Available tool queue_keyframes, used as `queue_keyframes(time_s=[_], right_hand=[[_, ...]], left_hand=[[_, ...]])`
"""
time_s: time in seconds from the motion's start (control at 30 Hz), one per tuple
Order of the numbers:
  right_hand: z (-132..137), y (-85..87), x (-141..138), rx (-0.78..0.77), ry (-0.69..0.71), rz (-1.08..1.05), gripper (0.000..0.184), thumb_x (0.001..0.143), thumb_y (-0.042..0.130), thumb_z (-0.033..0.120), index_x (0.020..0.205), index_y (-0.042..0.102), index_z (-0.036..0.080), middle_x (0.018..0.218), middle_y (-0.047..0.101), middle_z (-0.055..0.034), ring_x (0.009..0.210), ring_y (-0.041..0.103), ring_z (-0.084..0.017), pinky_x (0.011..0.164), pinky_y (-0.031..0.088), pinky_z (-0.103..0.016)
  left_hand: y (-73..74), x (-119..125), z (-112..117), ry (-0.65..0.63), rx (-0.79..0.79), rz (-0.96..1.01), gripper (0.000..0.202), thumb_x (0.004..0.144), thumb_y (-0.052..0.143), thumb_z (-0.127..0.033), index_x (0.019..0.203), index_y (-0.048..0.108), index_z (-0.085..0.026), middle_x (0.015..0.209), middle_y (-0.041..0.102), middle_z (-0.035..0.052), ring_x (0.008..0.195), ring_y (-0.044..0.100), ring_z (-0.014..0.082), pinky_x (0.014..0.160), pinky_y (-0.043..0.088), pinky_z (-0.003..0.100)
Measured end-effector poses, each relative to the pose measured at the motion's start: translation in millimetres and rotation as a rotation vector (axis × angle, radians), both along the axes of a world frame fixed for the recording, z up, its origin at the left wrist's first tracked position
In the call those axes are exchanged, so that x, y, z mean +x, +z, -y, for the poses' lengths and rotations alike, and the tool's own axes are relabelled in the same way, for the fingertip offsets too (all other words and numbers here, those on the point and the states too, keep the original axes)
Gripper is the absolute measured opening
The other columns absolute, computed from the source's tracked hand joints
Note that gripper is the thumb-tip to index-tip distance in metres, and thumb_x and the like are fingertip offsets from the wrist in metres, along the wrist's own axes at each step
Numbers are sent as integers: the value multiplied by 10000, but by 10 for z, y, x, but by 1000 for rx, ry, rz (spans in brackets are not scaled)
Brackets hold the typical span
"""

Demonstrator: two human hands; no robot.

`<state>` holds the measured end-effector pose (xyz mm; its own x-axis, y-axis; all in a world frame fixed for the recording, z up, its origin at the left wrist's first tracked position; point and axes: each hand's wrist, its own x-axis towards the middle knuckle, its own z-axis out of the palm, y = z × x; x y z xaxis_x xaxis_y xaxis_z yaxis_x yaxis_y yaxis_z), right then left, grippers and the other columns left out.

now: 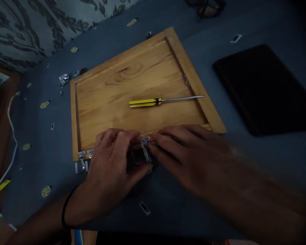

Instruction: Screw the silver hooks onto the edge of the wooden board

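Positioning a metal hinge (146,154) along the near edge of the wooden panel (142,80) — seemingly an alignment step.
Left hand (109,163) half-curled, thumb and fingers about the hinge; right hand (185,153) loosely bent beside it, grip unclear — steadiness seems called for next.

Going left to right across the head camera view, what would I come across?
White cable, loose metal piece, hinge at the panel's near-left corner, left hand, metal hinge between the hands, right hand, black flat object.
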<state>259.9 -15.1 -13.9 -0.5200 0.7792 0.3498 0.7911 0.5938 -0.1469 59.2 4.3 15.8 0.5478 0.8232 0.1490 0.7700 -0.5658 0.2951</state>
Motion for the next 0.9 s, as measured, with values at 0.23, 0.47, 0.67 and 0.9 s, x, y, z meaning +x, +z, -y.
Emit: queue_keyframes(time_s=[0.23, 0.47, 0.67, 0.9], right_hand=[[-63, 29, 65, 23, 95, 78, 254, 922, 531, 55, 941, 746, 189, 982, 758, -56, 894, 612, -219, 786, 455, -362], [-93, 69, 101, 91, 168, 115, 281, 895, 521, 45, 1048, 732, 151, 1018, 767, -82, 928, 623, -231, 778, 482, -360], [-72, 138, 101, 69, 171, 142, 320, 878, 485, 16, 1022, 733, 157, 1063, 762, -82, 935, 629, -218, 789, 504, -348], [-80, 136, 112, 31, 179, 139, 362, 885, 459, 0, 1076, 724, 158, 1070, 750, -95, 959, 628, -224, 817, 522, -369]], left_hand=[[132, -44, -20, -24, -10, -61, 495, 852, 778, -483, 1206, 545, -226, 1083, 743, 66, 1008, 684, 297, 866, 527, 474], [349, -156, -103, 57, -3, 56, 217, 966, 646, -334, 1160, 595, -250, 1096, 749, 6, 1017, 727, 215, 892, 561, 363], [402, -222, -167, 76, 23, 114, 144, 981, 593, -235, 1124, 603, -227, 1038, 754, 2, 986, 736, 169, 864, 568, 276], [270, -204, -143, 1, -62, 88, 171, 970, 627, -267, 1134, 619, -221, 1049, 743, 17, 972, 711, 185, 850, 544, 318]])
